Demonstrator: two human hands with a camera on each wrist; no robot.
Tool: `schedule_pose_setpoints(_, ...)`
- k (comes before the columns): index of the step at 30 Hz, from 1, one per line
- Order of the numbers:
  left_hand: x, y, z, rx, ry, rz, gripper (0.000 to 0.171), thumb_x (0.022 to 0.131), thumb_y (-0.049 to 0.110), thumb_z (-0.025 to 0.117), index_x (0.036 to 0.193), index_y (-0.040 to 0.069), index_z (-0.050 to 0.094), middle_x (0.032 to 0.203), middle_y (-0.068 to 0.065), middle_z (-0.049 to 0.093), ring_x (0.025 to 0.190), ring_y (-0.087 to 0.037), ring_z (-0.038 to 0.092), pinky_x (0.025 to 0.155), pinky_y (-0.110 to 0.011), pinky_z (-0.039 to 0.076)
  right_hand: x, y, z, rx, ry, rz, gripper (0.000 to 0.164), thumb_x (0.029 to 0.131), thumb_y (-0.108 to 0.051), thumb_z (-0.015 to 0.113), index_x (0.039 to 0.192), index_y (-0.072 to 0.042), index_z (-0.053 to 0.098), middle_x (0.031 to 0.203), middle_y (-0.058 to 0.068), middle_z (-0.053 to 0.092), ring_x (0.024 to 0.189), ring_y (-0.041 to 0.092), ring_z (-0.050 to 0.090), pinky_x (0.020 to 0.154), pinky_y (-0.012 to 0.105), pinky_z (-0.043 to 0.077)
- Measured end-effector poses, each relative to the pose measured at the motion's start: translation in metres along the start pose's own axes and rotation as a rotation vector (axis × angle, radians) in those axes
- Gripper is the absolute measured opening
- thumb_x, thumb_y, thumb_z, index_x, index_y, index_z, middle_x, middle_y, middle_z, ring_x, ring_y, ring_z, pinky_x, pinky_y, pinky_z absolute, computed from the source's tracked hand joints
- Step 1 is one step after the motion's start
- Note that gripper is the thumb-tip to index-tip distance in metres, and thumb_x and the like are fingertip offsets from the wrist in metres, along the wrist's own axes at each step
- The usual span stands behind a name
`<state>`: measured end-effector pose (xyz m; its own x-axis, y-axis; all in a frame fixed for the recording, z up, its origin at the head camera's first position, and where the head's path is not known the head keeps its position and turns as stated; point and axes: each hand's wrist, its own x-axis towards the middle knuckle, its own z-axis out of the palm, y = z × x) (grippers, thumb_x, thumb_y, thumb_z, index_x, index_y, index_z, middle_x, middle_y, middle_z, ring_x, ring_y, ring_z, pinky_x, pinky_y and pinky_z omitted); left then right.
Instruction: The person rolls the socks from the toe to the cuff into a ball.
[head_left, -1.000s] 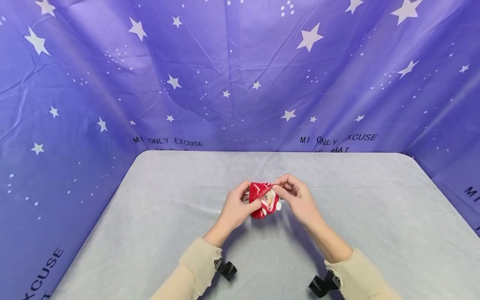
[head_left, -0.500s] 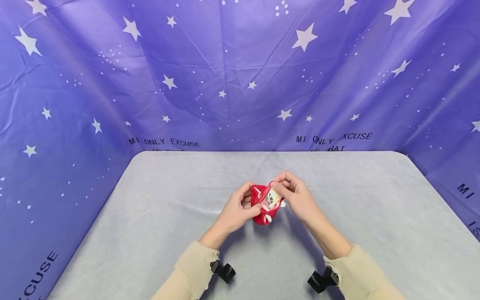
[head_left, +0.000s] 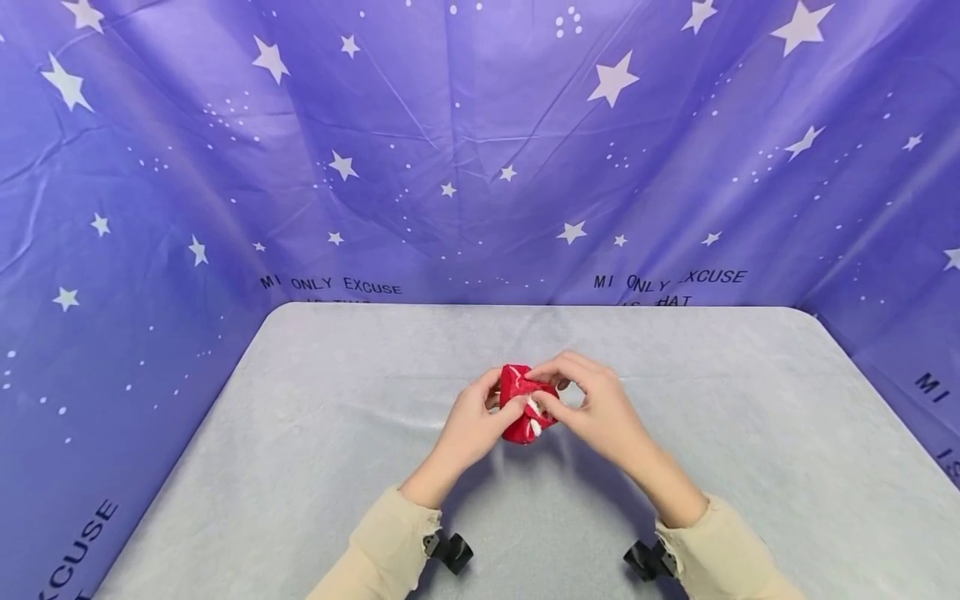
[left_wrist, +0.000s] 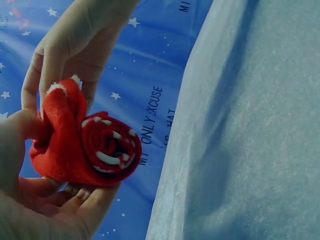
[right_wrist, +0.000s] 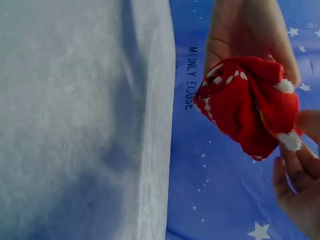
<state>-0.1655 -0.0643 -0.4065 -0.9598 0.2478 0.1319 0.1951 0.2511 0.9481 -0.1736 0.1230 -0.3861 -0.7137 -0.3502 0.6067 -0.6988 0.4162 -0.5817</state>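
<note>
A red sock roll with white patterning [head_left: 517,432] is held up above the table between both hands. In the left wrist view, one end of the rolled socks [left_wrist: 65,155] shows a tight spiral, with a folded flap carrying white tufts beside it. My left hand [head_left: 467,423] grips the roll from the left, thumb in front and fingers behind. From the right, my right hand [head_left: 603,408] pinches the folded edge between thumb and fingers. In the right wrist view, two white tufts stick out from the red socks [right_wrist: 240,112] near the right thumb; the inside is hidden.
A pale grey cloth-covered table [head_left: 360,358] with rounded corners lies below the hands. Behind and beside it hangs a purple-blue curtain [head_left: 465,108] with white stars and black lettering. Black wrist cameras [head_left: 450,552] hang at the cream sleeves [head_left: 386,542].
The pale inner lining that showed in the opening is now covered by red fabric. My right hand has moved its fingertips in over the roll; my left hand keeps its hold.
</note>
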Motion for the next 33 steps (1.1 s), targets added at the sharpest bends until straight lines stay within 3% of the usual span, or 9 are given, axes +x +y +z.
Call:
schedule_pose_setpoints(3, 0.0, 0.001, 0.001, 0.001, -0.025, -0.02, 0.036, 0.092, 0.022, 0.064, 0.124, 0.006, 0.062, 0.116, -0.013, 0.07, 0.105, -0.024, 0.071, 0.078, -0.026, 0.06, -0.001, -0.001, 0.0, -0.093, 0.023, -0.07, 0.022, 0.078, 0.001, 0.08, 0.094, -0.012, 0.074, 0.087, -0.003, 0.073, 0.077, 0.009, 0.065, 0.069, 0.02, 0.053)
schedule_pose_setpoints(6, 0.0, 0.002, 0.001, -0.006, -0.038, -0.032, 0.038, 0.091, 0.025, 0.069, 0.124, 0.007, 0.063, 0.117, -0.012, 0.07, 0.103, -0.024, 0.071, 0.077, -0.025, 0.06, 0.0, -0.004, -0.001, -0.107, 0.038, -0.052, 0.015, 0.079, -0.003, 0.08, 0.089, -0.012, 0.075, 0.083, -0.004, 0.073, 0.073, 0.008, 0.064, 0.065, 0.019, 0.052)
schedule_pose_setpoints(11, 0.0, 0.005, -0.001, 0.042, -0.06, -0.014, 0.034, 0.089, 0.02, 0.073, 0.119, 0.007, 0.066, 0.109, -0.011, 0.072, 0.094, -0.02, 0.071, 0.073, -0.023, 0.059, 0.003, -0.012, -0.009, 0.002, -0.009, 0.207, 0.001, 0.088, -0.01, 0.074, 0.087, -0.009, 0.074, 0.079, -0.002, 0.073, 0.07, 0.003, 0.059, 0.063, 0.021, 0.05)
schedule_pose_setpoints(15, 0.0, 0.008, -0.002, 0.066, -0.134, 0.029, 0.032, 0.088, 0.017, 0.074, 0.117, 0.005, 0.067, 0.106, -0.013, 0.072, 0.09, -0.014, 0.07, 0.074, -0.02, 0.057, 0.008, -0.014, -0.019, 0.079, -0.057, 0.376, 0.008, 0.092, -0.011, 0.069, 0.091, -0.004, 0.072, 0.081, 0.006, 0.071, 0.071, 0.004, 0.059, 0.065, 0.022, 0.05)
schedule_pose_setpoints(19, -0.001, 0.007, -0.005, -0.026, -0.205, 0.04, 0.03, 0.088, 0.013, 0.073, 0.115, 0.003, 0.066, 0.105, -0.015, 0.07, 0.089, -0.008, 0.066, 0.078, -0.02, 0.056, 0.011, -0.009, -0.027, 0.192, -0.104, 0.433, 0.011, 0.094, -0.01, 0.066, 0.093, 0.001, 0.069, 0.081, 0.006, 0.068, 0.07, 0.006, 0.06, 0.066, 0.022, 0.052)
schedule_pose_setpoints(23, 0.0, 0.006, -0.01, -0.192, -0.235, 0.02, 0.028, 0.089, 0.008, 0.071, 0.114, -0.001, 0.063, 0.108, -0.019, 0.068, 0.091, -0.008, 0.066, 0.079, -0.022, 0.057, 0.01, -0.002, -0.035, 0.295, -0.138, 0.431, 0.014, 0.096, -0.008, 0.062, 0.095, 0.005, 0.067, 0.08, -0.006, 0.067, 0.073, 0.005, 0.063, 0.069, 0.023, 0.054)
schedule_pose_setpoints(27, 0.0, 0.009, -0.014, -0.305, -0.25, 0.002, 0.031, 0.087, 0.004, 0.071, 0.115, -0.005, 0.06, 0.107, -0.01, 0.069, 0.091, -0.01, 0.066, 0.079, -0.023, 0.057, 0.008, 0.001, -0.039, 0.372, -0.165, 0.426, 0.014, 0.096, -0.006, 0.061, 0.096, 0.007, 0.066, 0.079, -0.012, 0.067, 0.073, 0.005, 0.062, 0.069, 0.022, 0.054)
schedule_pose_setpoints(30, -0.001, 0.011, -0.016, -0.315, -0.261, 0.016, 0.031, 0.086, 0.002, 0.072, 0.114, -0.006, 0.06, 0.104, -0.004, 0.069, 0.09, -0.011, 0.065, 0.08, -0.024, 0.056, 0.008, 0.002, -0.036, 0.435, -0.192, 0.449, 0.013, 0.096, -0.005, 0.06, 0.097, 0.007, 0.065, 0.079, -0.012, 0.066, 0.073, 0.005, 0.061, 0.068, 0.022, 0.053)
schedule_pose_setpoints(33, -0.003, 0.015, -0.016, -0.265, -0.263, 0.064, 0.031, 0.086, 0.001, 0.072, 0.114, -0.003, 0.062, 0.106, -0.011, 0.07, 0.09, -0.011, 0.067, 0.08, -0.025, 0.058, 0.005, 0.003, -0.031, 0.502, -0.218, 0.492, 0.009, 0.096, -0.005, 0.059, 0.095, 0.001, 0.066, 0.079, -0.011, 0.067, 0.073, 0.005, 0.061, 0.069, 0.022, 0.053)
